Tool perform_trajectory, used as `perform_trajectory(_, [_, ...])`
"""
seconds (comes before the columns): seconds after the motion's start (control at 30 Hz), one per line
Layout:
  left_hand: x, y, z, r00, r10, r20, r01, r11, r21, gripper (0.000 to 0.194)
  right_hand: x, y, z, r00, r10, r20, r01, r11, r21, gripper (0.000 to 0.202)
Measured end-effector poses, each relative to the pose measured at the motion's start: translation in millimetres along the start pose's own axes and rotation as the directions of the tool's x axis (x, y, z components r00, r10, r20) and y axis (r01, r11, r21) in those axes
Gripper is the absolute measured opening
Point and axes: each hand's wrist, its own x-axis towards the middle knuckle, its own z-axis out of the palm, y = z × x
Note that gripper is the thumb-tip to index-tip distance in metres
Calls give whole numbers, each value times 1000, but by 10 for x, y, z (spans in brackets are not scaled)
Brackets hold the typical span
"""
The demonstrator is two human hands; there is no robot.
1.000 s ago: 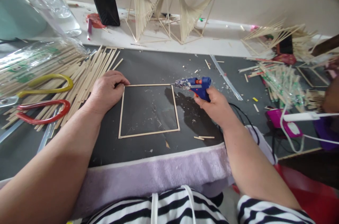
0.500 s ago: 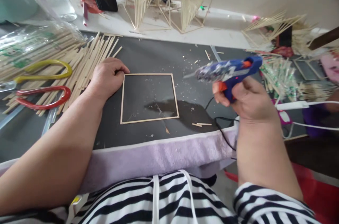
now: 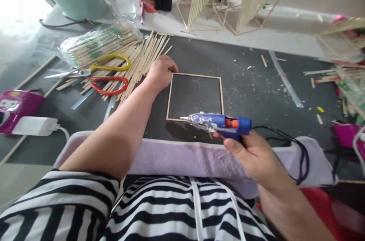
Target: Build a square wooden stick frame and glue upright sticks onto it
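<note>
A square frame (image 3: 196,76) of thin wooden sticks lies flat on the dark table. At its far left corner is my left hand (image 3: 162,72), fingers curled down onto the stick ends. My right hand (image 3: 253,151) is wrapped round the handle of a blue hot glue gun (image 3: 225,124) with orange parts and a glue-crusted front. Its nozzle points left, over the near side of the frame; whether it touches cannot be made out. The gun's body covers the frame's near right corner.
Loose sticks (image 3: 149,53) and scissors (image 3: 110,72) with yellow and red handles lie left, beside a bagged stick bundle (image 3: 99,41). A clear glue stick (image 3: 286,79) is at right. Stick models (image 3: 211,1) stand behind. A power strip (image 3: 17,108) and a black cord (image 3: 302,157) flank me.
My right hand has brought the glue gun left and nearer to me, over the frame's near side. My left hand stays at the frame's corner. The view has turned left.
</note>
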Motion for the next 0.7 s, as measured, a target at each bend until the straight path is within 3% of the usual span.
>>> perform_trajectory(0.2, [15, -68, 61, 1000, 19, -11, -19, 999, -38, 28, 98, -44, 274, 999, -52, 2, 52, 994, -100, 37])
perform_trajectory(0.7, [20, -79, 121, 999, 26, -28, -28, 996, -85, 19, 97, -8, 451, 999, -49, -9, 49, 997, -57, 37])
